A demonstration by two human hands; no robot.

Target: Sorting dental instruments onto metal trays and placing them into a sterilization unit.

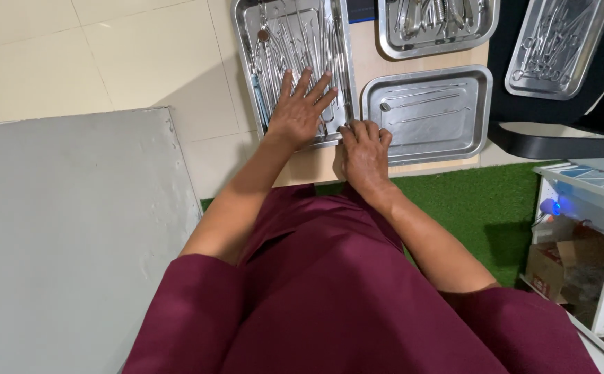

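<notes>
You are stretching both bare forearms forward, your left hand [300, 111] lying flat, palm down, fingers [313, 84] spreading wide; your right hand [364, 154] is curling its fingers [365, 129] downward.

A long steel tray [246, 41] lies flat on the counter, packed with slim metal instruments [284, 41] laid mostly lengthwise, a blue-handled one at its left edge; the left hand [300, 111] rests spread on them; the right hand [363, 149] touches the tray's near right corner.
</notes>
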